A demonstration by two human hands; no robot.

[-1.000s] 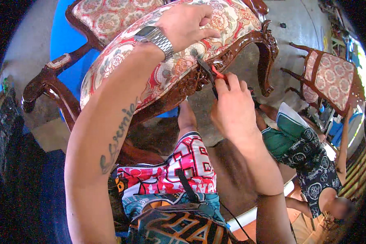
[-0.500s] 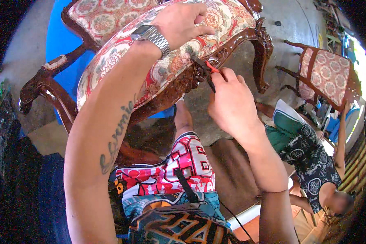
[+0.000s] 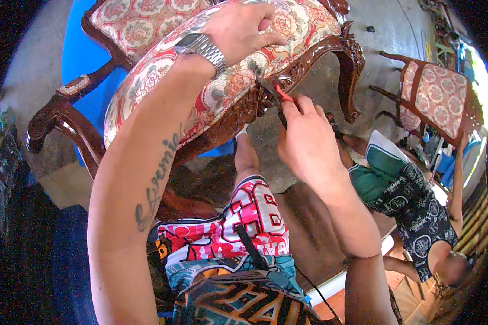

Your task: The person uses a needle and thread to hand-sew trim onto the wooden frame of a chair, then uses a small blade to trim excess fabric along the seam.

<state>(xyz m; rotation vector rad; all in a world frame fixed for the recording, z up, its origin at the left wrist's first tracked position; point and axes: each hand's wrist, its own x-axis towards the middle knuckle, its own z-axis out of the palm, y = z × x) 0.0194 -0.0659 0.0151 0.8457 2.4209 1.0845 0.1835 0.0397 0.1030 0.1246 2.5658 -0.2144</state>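
Observation:
My left hand (image 3: 238, 31), with a metal watch (image 3: 200, 50) on its wrist, presses on the floral upholstered seat (image 3: 303, 24) of a carved wooden chair. Its thumb is stretched out, apart from the other fingers, and nothing shows in its grasp. Lower and to the right, my right hand (image 3: 308, 135) is closed around a dark hand tool with a red part (image 3: 283, 93); its exact kind is hard to make out. The tool's dark tip meets the line where the fabric joins the carved front rail (image 3: 222, 127). My fingers hide much of the handle.
The chair's curved front leg (image 3: 348, 81) stands to the right, its armrest (image 3: 65, 105) to the left, with a blue surface (image 3: 81, 49) behind. At right, a person (image 3: 412, 200) in dark patterned top and green shorts is beside another upholstered chair (image 3: 436, 97).
Both hands keep nearly the same place. The tool's tip has turned slightly at the seat edge. At right, the other person has shifted a little.

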